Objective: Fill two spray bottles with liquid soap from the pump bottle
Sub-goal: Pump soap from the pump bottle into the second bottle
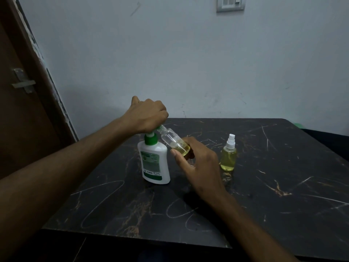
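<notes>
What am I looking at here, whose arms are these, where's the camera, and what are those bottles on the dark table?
There is no machine here. The single picture comes from a wide-angle camera worn on a person's head, looking forward and down, so the two arms reaching in are that person's own.

The left hand is closed over the green pump top of a white pump bottle, which stands upright on the black marbled table. The right hand holds a small clear bottle in its fingers, tilted so its open neck meets the pump's spout. A little yellowish liquid sits at its bottom.

To the right, standing apart, is a second spray bottle, capped with a white sprayer and nearly full of the same yellow liquid.

Behind are a pale wall and, at the left, a brown door.
</notes>
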Demonstrator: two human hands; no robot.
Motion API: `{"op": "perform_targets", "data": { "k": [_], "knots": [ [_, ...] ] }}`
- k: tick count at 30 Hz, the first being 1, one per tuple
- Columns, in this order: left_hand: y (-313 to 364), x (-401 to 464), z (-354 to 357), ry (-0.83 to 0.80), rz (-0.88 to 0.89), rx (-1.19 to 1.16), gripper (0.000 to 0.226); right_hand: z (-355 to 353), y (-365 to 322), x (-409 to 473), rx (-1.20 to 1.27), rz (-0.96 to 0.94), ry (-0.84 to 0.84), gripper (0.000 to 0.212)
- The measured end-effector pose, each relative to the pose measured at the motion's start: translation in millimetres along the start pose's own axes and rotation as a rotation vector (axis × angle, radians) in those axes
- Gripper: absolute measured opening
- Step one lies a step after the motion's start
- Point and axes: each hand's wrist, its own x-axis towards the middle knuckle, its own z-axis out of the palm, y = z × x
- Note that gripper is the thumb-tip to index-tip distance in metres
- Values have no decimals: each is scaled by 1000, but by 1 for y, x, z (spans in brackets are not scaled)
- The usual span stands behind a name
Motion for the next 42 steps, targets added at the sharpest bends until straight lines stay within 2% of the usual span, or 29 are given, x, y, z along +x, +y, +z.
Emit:
{"op": "perform_targets", "data": {
  "k": [7, 11, 18, 23, 28, 38, 42],
  "knots": [
    [-2, 1, -8, 26, -30, -35, 51, -1, -1, -1, 5, 4, -8, 24],
    [0, 0, -1, 12, -18, -15, 42, 1, 0, 0, 1, 1, -4, 25],
    [-5, 1, -5, 43, -8, -1, 43, 0, 0, 0, -1, -1, -1, 24],
    [-1, -2, 0, 13, -22, -54, 58, 0, -1, -1, -6, -1, -5, 24],
    [-5, 2, -7, 63, 5, 25, 43, -2, 0, -1, 1, 9, -5, 23],
    [-3, 0, -7, 68, -9, -7, 50, -1, 0, -1, -2, 7, -5, 25],
    [-1, 0, 0, 42, -12, -4, 43, 0, -1, 0, -10, 5, -6, 25]
  ]
}}
